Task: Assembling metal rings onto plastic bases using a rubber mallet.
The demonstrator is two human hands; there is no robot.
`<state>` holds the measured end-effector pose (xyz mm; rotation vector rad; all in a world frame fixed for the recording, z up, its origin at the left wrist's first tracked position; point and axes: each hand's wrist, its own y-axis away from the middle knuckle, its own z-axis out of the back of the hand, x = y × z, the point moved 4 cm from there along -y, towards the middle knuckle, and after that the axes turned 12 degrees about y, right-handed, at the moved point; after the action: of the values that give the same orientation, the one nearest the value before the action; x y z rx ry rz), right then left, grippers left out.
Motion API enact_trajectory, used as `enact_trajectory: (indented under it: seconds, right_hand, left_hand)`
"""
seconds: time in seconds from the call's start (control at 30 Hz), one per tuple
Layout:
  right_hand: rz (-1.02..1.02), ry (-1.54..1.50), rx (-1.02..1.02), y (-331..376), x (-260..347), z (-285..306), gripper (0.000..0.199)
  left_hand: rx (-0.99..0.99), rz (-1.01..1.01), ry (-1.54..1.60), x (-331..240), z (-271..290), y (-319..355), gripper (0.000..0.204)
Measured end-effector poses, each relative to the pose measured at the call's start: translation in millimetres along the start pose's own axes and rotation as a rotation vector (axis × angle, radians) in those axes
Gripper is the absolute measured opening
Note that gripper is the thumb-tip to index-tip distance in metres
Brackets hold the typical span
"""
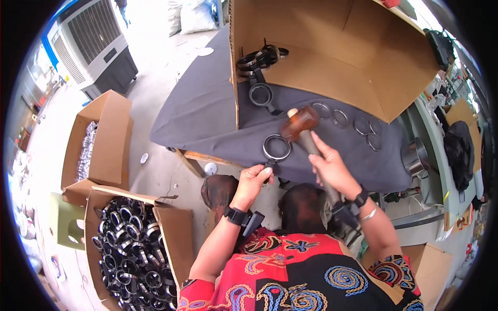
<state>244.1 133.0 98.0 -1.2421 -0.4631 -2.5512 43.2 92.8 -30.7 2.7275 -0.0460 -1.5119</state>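
Observation:
My left hand [252, 182] pinches the short handle of a black ring-shaped part [270, 162] with a bright metal inner band, held at the near edge of the cloth-covered table. In my right hand [334, 168] is a mallet [307, 120], gripped by its shaft. Its reddish-brown head is raised just beyond and right of the ring part, not touching it. Several thin metal rings [346, 123] lie on the dark cloth to the right. Another black ring part with a handle [268, 101] rests farther back, by the mouth of a cardboard box.
The large cardboard box [332, 62] lies open towards me on the table [197, 114], several black ring parts inside. A metal pot [416, 160] is at the right edge. Low on the left stand a box of black ring parts [174, 233], a box of silvery pieces [111, 140] and an air cooler [114, 67].

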Motion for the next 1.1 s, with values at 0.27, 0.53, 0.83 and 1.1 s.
enact_trajectory:
  seconds: [0.27,0.53,0.83,1.1]
  right_hand:
    - [0.238,-0.096,-0.325,33.6,30.3,19.8,0.063]
    - [-0.021,-0.158,-0.088,45.1,-12.2,-8.3,0.064]
    - [0.506,0.58,-0.132,61.4,-13.2,-40.9,0.07]
    - [0.522,0.676,-0.082,21.8,23.9,-48.3,0.066]
  left_hand:
    - [-0.029,-0.021,-0.002,-0.4,4.0,10.2,0.022]
    - [-0.024,-0.013,-0.007,0.9,6.0,9.3,0.023]
    - [-0.046,0.04,-0.005,5.9,8.3,6.4,0.021]
    - [-0.04,0.0,-0.111,-3.7,3.5,10.0,0.024]
